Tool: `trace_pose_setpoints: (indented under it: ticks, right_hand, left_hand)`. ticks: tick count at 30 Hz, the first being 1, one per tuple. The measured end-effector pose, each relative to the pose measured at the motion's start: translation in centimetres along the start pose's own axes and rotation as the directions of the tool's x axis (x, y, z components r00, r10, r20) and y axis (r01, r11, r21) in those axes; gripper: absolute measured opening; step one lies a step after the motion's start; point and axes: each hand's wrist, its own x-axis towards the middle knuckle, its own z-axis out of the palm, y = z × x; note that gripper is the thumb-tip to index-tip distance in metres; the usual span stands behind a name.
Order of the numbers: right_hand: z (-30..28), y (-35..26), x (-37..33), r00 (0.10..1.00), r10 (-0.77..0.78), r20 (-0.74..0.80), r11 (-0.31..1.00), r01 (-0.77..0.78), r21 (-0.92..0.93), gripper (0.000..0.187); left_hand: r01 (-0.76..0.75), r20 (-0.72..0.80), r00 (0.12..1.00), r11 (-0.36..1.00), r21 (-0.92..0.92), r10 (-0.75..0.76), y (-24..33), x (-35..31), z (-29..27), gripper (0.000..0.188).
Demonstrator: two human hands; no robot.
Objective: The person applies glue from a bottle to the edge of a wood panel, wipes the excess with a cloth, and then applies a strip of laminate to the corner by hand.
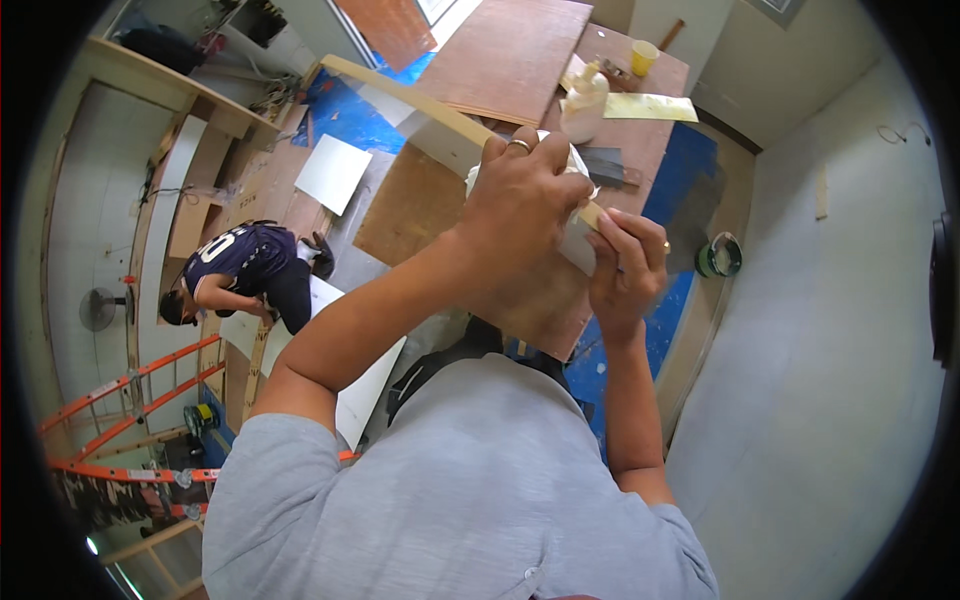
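Note:
A long panel [400, 92] with a light wooden edge runs diagonally across the wooden work table, from the far left toward my hands. My left hand [530, 185] is curled over a white object [577, 162] on top of the panel's edge. Most of that object is hidden under the fingers, so its kind is unclear. At the panel's near right end, my right hand [630, 260] pinches the edge between thumb and fingers. Just beyond my hands, a whitish plastic bottle [585, 108] stands on the table [655, 160].
A yellow cup [643, 57] and a pale strip [650, 107] lie farther back. A co-worker [245, 265] bends low at the left, near an orange ladder [130, 380]. An open bucket [719, 256] stands by the right wall [810, 330]. Blue sheeting [675, 300] covers part of the floor.

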Motion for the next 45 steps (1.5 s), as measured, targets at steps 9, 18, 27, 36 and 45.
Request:
trace_pose_setpoints:
  ticks: [9, 18, 27, 36, 45]
  right_hand:
    - [0.8, -0.8, -0.7, 0.999, 0.002, -0.046, 1.000, -0.001, 0.015, 0.027]
    - [1.5, -1.3, -0.9, 0.998, -0.015, -0.067, 1.000, 0.014, -0.014, 0.027]
    - [0.9, -0.6, -0.1, 0.999, 0.008, -0.041, 1.000, -0.008, -0.009, 0.025]
    - [-0.3, -1.6, -2.2, 0.997, 0.041, 0.069, 0.989, -0.051, 0.137, 0.043]
    - [-1.2, -1.9, -2.9, 0.909, 0.211, 0.358, 0.796, -0.373, 0.476, 0.071]
  left_hand:
    - [0.237, -0.108, 0.970, 0.941, 0.240, -0.217, -18.5, -1.8, -3.7, 0.013]
    - [0.260, -0.165, 0.955, 0.964, 0.058, -0.247, -12.3, -2.4, -1.5, 0.013]
    - [0.326, -0.081, 0.937, 0.934, -0.143, -0.339, -13.2, -1.8, -2.5, 0.030]
    - [0.685, -0.262, 0.644, 0.694, -0.222, -0.719, -16.7, -9.8, -6.2, 0.023]
    - [0.711, 0.580, 0.541, -0.038, -0.703, -0.610, -1.2, -10.2, -2.1, 0.074]
